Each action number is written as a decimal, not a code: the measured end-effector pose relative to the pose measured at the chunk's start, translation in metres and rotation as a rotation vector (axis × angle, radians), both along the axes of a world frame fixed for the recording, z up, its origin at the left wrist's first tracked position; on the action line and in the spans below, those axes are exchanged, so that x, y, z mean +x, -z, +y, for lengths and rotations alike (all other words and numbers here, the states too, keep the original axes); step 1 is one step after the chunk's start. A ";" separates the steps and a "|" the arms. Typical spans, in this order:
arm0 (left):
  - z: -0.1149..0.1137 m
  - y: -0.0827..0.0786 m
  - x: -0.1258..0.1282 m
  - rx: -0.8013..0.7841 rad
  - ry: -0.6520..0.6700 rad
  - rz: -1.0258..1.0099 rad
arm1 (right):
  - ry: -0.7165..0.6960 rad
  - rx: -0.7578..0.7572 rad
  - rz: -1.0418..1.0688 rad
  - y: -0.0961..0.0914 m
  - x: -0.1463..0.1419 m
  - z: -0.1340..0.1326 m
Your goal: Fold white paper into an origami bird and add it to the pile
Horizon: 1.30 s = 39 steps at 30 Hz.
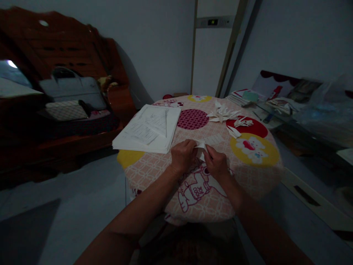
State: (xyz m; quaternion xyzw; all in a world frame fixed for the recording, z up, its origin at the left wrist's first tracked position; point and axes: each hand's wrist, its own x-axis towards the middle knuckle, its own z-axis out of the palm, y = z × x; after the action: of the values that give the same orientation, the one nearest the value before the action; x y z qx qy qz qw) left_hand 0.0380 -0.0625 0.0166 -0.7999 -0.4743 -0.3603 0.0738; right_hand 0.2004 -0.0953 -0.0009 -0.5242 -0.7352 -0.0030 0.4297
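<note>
Between my hands, over the near middle of the round table, is a small piece of folded white paper point(201, 145). My left hand point(183, 156) pinches its left side, and my right hand point(216, 160) pinches its right side. Part of the paper is hidden behind the fingers. Just beyond it, a pale printed slip point(213, 140) lies flat on the cloth. Farther right sits a cluster of folded white paper shapes point(222, 113), with a smaller folded paper piece point(234, 132) nearer to me. To the left rests a stack of white sheets point(162, 144) with loose written pages on top.
A patterned cloth point(256, 180) covers the round table. At the left stands a carved wooden bench point(66, 48) holding a light handbag point(77, 88). A glass-topped table with papers point(242, 97) and plastic bags point(325, 110) is at the right. A tall white cabinet unit point(211, 55) stands behind.
</note>
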 end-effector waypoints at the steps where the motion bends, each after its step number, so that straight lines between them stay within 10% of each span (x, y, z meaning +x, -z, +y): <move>1: 0.000 0.000 0.000 -0.017 -0.004 0.013 | 0.003 -0.014 0.015 0.000 0.000 0.000; 39: 0.002 -0.006 -0.003 -0.284 0.109 0.082 | -0.129 -0.210 0.241 -0.008 0.002 0.004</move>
State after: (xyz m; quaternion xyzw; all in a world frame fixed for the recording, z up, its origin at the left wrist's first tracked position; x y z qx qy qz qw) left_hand 0.0352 -0.0608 0.0228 -0.8409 -0.4728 -0.2602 -0.0403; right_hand 0.2020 -0.0914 0.0071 -0.5145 -0.7068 0.1641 0.4570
